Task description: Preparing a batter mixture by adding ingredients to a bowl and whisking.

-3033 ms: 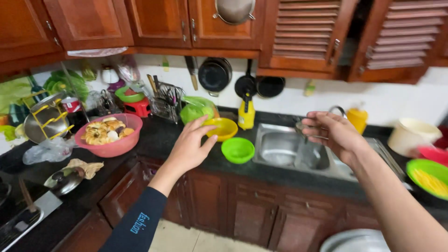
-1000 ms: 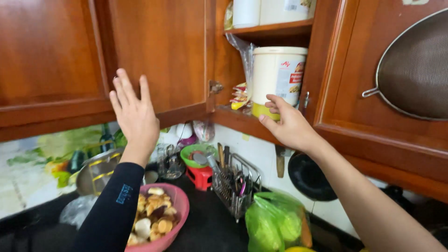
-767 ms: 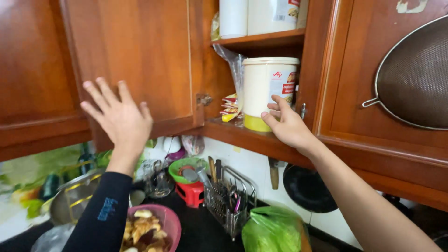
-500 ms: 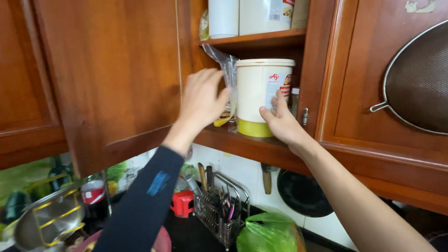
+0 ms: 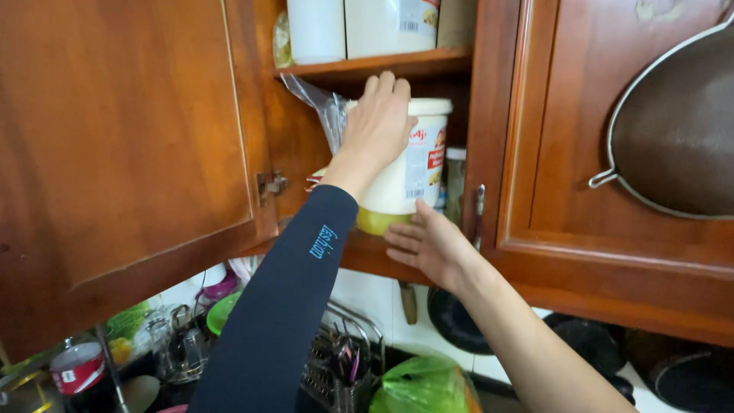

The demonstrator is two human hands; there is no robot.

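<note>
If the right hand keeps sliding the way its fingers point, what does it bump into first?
The right hand points left along the shelf edge, fingertips just under the big white tub. It would probably meet the tub's yellow-green bottom first, or the left arm's dark sleeve if it passes in front; depth is unclear.

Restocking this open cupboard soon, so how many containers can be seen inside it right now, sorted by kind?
Large white tubs: 1, the big white tub with left hand on top and right hand at its base
White containers on upper shelf: 2
Small jars: 1
Clear plastic bags: 1
Total: 5
</note>
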